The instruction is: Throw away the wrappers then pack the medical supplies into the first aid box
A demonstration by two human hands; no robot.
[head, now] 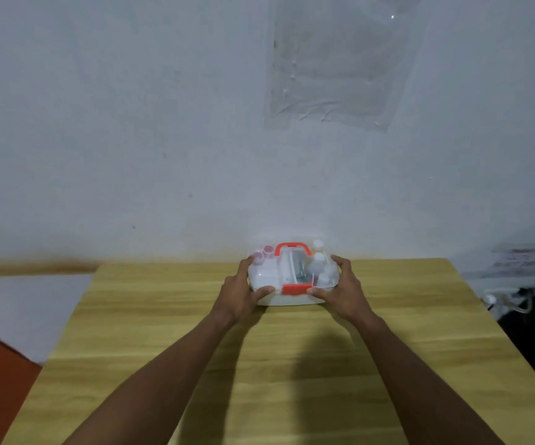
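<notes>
The white plastic first aid box with clear lid and red handle [292, 275] sits at the far edge of the light wooden table [291, 364], against the pale wall [131, 123]. The left hand [239, 293] grips the box's left end and the right hand [343, 292] its right end, fingers curled round the lid, thumbs beside the box's red front latch [296, 289].

The box [288, 299] sits on the table [259, 374] at its twelve o'clock edge, before the wall [131, 123]. The left hand [240, 293] grips the box at nine o'clock, the right hand [344, 290] at three. Bottles [317, 265] sit inside toward two.

Left hand [238, 292] and right hand [344, 292] grip the closed first aid box [291, 277] on the wooden table [291, 364].
</notes>
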